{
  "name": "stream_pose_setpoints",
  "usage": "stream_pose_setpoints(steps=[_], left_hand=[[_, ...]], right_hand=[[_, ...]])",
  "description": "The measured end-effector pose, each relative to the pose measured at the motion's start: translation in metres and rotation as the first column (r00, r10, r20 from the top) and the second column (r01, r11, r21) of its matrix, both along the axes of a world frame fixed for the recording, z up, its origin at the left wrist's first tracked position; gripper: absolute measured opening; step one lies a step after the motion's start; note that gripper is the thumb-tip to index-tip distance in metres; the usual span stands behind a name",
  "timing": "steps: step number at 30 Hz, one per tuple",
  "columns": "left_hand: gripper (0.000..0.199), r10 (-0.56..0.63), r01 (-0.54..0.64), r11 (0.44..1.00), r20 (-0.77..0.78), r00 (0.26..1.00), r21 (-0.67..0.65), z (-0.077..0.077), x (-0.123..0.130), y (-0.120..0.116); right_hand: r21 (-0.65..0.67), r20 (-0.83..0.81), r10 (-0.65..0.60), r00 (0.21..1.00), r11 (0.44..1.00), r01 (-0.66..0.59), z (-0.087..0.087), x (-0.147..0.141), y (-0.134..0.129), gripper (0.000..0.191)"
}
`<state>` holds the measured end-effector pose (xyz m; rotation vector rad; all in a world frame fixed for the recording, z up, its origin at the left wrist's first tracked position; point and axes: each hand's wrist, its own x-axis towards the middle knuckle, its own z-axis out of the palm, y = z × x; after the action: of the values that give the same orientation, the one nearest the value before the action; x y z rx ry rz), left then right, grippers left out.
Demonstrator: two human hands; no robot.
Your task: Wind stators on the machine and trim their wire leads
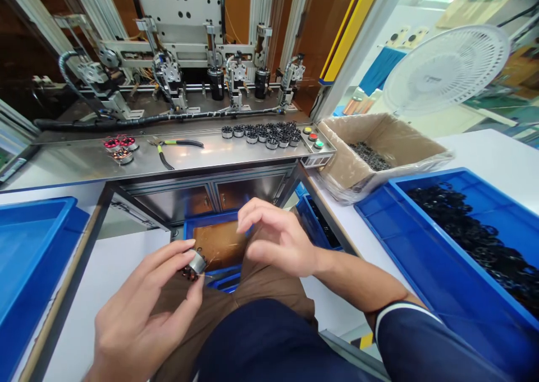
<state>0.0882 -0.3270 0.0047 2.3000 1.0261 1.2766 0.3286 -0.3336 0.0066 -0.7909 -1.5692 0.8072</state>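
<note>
My left hand [154, 298] pinches a small motor stator [196, 264] between thumb and fingertips, over my lap. The stator has a silver ring, black plastic ends and copper windings, with thin loose wires sticking out to its right. My right hand [280, 239] hovers to the right of it, thumb and fingers apart and curved, with nothing visible between them. On the metal ledge ahead lie wire cutters [181, 143] with green and black handles. Several wound stators [122, 149] with red and copper tops stand left of the cutters. Several black-topped stators [263, 135] are grouped on the right.
A machine with clamps [170, 78] stands behind the metal ledge [84, 160]. Colored buttons [313, 137] sit at its right end. A lined carton [404, 140], a blue bin [379, 219] of black parts and a white fan [446, 70] are at right. Another blue bin [37, 247] is left.
</note>
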Motion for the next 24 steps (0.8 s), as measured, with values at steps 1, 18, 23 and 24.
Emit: stream_pose_setpoints(steps=[1, 18, 23, 24], left_hand=[[0.045, -0.036, 0.046, 0.993, -0.091, 0.995, 0.109, 0.003, -0.002, 0.002], [0.05, -0.268, 0.271, 0.963, -0.157, 0.95, -0.003, 0.006, -0.03, -0.007], [0.044, -0.222, 0.22, 0.975, -0.099, 0.97, -0.035, 0.006, -0.031, -0.008], [0.044, -0.184, 0.184, 0.983, -0.093, 0.978, -0.009, 0.005, -0.03, -0.008]], right_hand=[[0.064, 0.073, 0.017, 0.997, 0.998, -0.022, 0.004, -0.003, 0.0, 0.031], [0.39, 0.866, -0.134, 0.482, 0.785, -0.481, 0.051, -0.01, 0.024, 0.022], [0.4, 0.814, -0.153, 0.56, 0.847, -0.35, 0.052, 0.001, 0.022, 0.02], [0.411, 0.776, -0.149, 0.613, 0.856, -0.313, 0.053, -0.001, 0.019, 0.024]])
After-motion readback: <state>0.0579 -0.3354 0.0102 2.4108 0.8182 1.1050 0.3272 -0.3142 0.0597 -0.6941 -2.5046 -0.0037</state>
